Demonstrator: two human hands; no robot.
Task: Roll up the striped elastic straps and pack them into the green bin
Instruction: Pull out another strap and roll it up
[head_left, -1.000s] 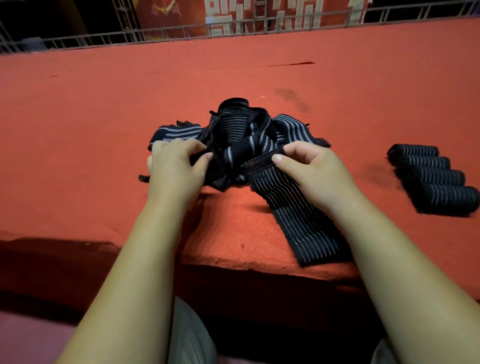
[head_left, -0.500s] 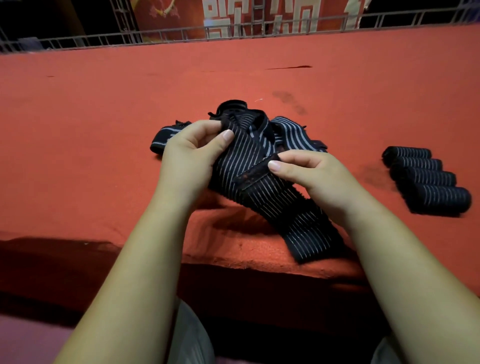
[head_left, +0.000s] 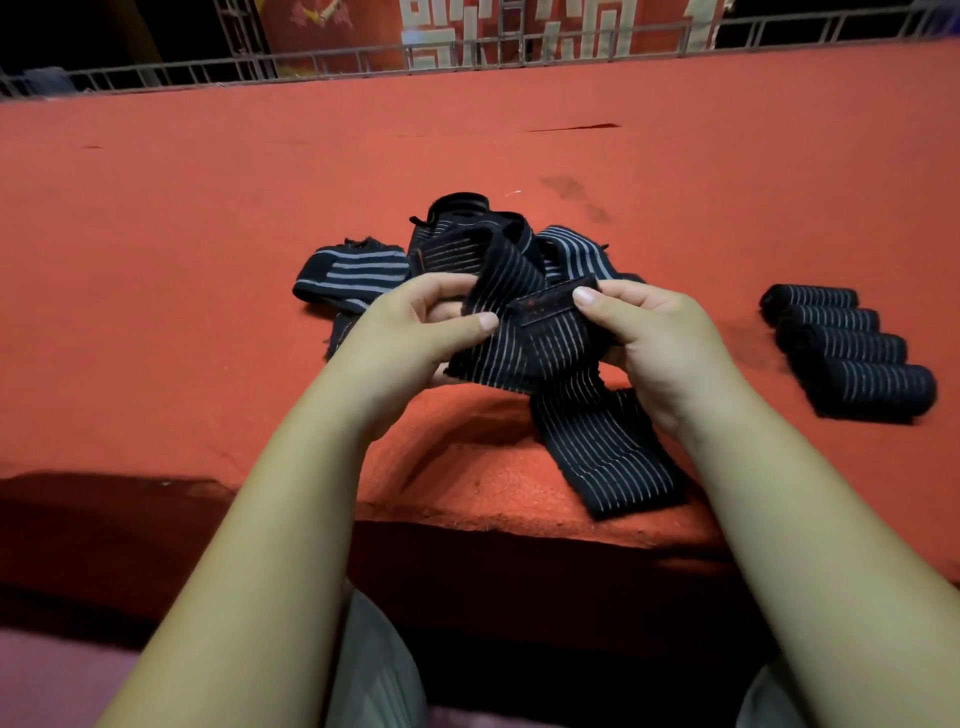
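We held one striped strap (head_left: 519, 353) just above the red desk (head_left: 208, 270), near its front edge. Our left hand (head_left: 410, 338) pinched the strap's folded middle, with the fingers (head_left: 439, 286) curled behind the cloth and the thumb on its face. Our right hand (head_left: 660, 348), at 3 o'clock of the left, pinched the end that carried the dark fastening tab (head_left: 550, 307). The free tail ran toward 5 o'clock and lay flat on the desk, up to its edge.

At 12 o'clock of the hands lay the tangled pile of unrolled straps (head_left: 363, 267). Well apart at 3 o'clock, four finished rolls (head_left: 841, 345) lay side by side, touching. The green bin was not in sight.

We judged the strap light, soft and stretchy, with no stiffness of its own, so it would sag and twist wherever we let go. The tab end looked the firmest place to take hold and start the roll. The other hand should keep the length taut, since a slack turn would likely let the roll spring loose.
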